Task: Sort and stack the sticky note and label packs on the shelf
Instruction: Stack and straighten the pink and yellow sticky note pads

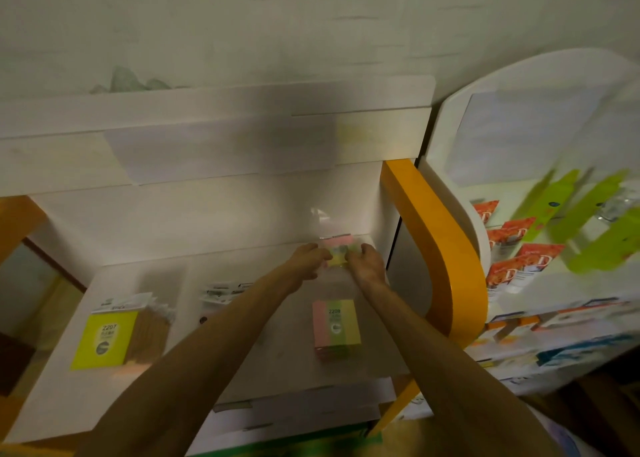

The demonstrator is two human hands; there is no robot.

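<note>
Right now I'm gripping a small pink-green-yellow sticky note pack (338,253) in glossy clear wrap, my left hand (306,261) and right hand (369,262) pinching its two sides at the back of the white shelf (242,352). Nearer me, a matching striped block marked 2209 (336,328) is lying flat on the smooth board. Well off to the left, a square yellow pack marked 2207 (105,339) is sitting beside brownish pads (152,332). A curved orange panel (446,249) is bounding the shelf's right side.
</note>
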